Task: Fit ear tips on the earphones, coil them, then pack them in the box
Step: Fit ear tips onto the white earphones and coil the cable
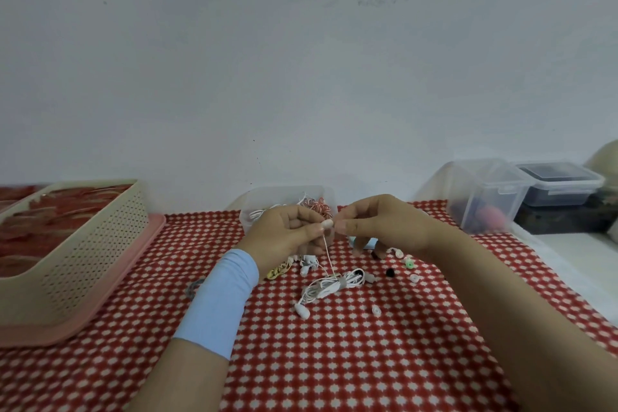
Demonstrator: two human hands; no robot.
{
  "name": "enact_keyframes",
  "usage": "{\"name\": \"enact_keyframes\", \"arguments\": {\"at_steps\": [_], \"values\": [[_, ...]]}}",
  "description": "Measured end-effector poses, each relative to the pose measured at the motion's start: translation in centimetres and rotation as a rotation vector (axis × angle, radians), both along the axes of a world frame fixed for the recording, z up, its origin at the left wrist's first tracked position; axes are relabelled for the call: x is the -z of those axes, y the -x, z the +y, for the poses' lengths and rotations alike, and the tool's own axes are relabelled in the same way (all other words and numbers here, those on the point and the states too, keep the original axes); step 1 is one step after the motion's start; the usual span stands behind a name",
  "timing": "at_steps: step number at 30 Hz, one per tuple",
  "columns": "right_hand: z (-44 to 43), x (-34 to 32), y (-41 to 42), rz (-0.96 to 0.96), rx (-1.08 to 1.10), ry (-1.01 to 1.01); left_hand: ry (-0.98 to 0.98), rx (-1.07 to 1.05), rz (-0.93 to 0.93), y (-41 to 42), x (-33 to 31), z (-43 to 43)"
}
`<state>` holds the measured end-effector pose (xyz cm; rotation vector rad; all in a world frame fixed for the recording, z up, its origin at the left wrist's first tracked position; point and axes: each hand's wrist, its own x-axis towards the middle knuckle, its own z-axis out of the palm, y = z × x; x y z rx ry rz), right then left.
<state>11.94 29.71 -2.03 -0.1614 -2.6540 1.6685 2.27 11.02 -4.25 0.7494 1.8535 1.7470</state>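
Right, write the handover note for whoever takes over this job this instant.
Left hand: pinches one white earbud, raised above the tablecloth.
Right hand: pinches that earbud's front end; whether a tip is there cannot be told.
Things: bundled cable lies below the hands, second earbud beside it, loose ear tips to the right. The clear box behind the hands holds coiled earphones.
Done: nothing confirmed on this pair.
Left: fit both tips, coil, pack.

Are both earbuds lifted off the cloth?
No: the left hand holds one earbud, while the other earbud lies on the tablecloth.
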Motion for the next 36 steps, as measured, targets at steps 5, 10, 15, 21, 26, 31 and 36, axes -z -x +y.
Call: {"name": "enact_keyframes", "arguments": {"at_steps": [5,10,15,21,26,31,36], "values": [[-0.7,0.9,0.6,-0.173,-0.168,-0.609,-0.046,-0.039,0.055,0.0,-0.6,-0.2],[-0.4,1.1,0.8,-0.079,-0.104,-0.529,-0.043,-0.048,0.09,-0.5,-1.4,-0.5],[0.2,-0.2,0.4,0.049,-0.04,-0.297,-0.097,-0.176,0.094,-0.2,-2.8,-1.6],[-0.9,-1.6,1.3,0.179,0.05,-0.261,-0.117,-0.278,0.21,1.4,-4.8,-3.0],[-2.3,-5.1,3.5,0.261,0.133,-0.199,-0.085,-0.287,0.25,4.1,-7.1,-4.3],[-3.5,-6.1,7.2,0.222,0.183,-0.317,0.196,-0.327,0.347,6.7,-6.4,-4.5],[-4.3,-3.8,10.6,0.127,0.189,-0.524,0.54,-0.283,0.564,8.6,-3.8,-4.7]]}}
